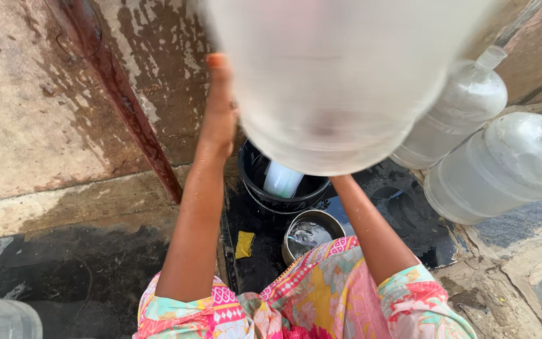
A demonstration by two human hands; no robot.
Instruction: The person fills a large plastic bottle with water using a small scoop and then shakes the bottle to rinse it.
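Wet concrete floor (64,207) and stained wall behind. Big translucent water jug (334,75) was raised close to camera, blurred, base toward viewer, long axis running away, above black bucket (252,169). Left hand (219,107) lay flat against jug side, fingers extended. Right hand hidden behind jug; grip could not be told. Steel pot (327,220) beside bucket; two more jugs (472,107) lay at right.

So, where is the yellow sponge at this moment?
In the head view, the sponge lies on the wet dark slab, low and just left of centre, beside the steel bowl and below the black bucket, near the person's left forearm.
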